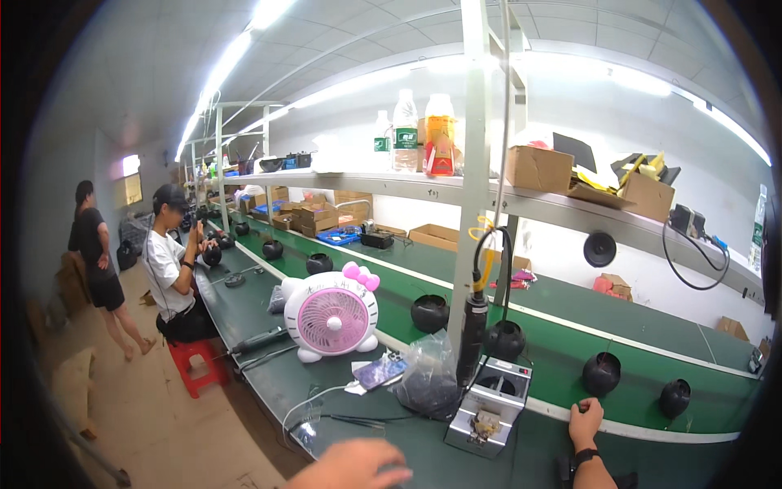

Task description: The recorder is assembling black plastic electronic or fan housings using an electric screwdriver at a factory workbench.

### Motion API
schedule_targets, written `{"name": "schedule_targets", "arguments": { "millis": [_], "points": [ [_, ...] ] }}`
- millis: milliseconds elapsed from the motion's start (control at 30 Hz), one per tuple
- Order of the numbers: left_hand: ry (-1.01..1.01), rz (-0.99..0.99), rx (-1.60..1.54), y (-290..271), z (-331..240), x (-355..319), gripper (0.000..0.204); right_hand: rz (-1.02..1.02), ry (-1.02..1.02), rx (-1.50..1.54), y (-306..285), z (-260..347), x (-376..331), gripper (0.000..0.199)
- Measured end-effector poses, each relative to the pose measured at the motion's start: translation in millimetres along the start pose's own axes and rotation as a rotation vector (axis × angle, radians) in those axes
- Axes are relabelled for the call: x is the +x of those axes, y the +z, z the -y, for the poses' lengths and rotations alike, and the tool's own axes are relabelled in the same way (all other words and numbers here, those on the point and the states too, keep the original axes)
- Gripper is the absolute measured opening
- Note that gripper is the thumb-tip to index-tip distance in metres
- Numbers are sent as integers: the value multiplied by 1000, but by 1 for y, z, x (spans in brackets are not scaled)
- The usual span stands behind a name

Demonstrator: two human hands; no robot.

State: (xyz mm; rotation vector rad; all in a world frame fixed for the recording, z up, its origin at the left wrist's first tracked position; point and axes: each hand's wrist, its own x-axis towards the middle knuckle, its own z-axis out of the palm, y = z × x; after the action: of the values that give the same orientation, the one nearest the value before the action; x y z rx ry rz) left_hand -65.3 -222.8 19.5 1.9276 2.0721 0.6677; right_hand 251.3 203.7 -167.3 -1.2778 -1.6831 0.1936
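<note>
R hand (585, 420) bare, w/ blk wristband (586, 456), L hand (360, 466) bare

"What's on your bench (277, 381)?"

"A pink-and-white fan (334, 322), a slim tool (259, 340) toward the outer edge — a plastic bag (429, 387) and silver machine (482, 420) near your belt-side edge."

"And your green belt (550, 367)?"

"Round black shells (601, 375) between its long edges — your shelf (391, 184) above carries bottles (405, 134) and cardboard boxes (538, 169)."

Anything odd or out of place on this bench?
Yes: the white, pink-fronted, cat-shaped plastic fan on the dark green workbench looks oddly toy-like beside the green belt carrying round black housings.
</note>
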Motion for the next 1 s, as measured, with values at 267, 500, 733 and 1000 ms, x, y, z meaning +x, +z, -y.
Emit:
{"name": "schedule_targets", "arguments": {
  "millis": [267,500,733,1000],
  "points": [
    [-52,-379,214,-81,144,290,39,-10,142,63,-4,22,-63,24],
    [-248,-82,225,-10,193,466,98,-131,59,-65,-26,94,-75,26],
    [-4,-166,-97,64,423,483,74,60,54,-13,-14,140,-72,27],
    [25,-578,-164,-6,200,423,80,-56,52,-33,-39,95,-72,27]
  ]
}}
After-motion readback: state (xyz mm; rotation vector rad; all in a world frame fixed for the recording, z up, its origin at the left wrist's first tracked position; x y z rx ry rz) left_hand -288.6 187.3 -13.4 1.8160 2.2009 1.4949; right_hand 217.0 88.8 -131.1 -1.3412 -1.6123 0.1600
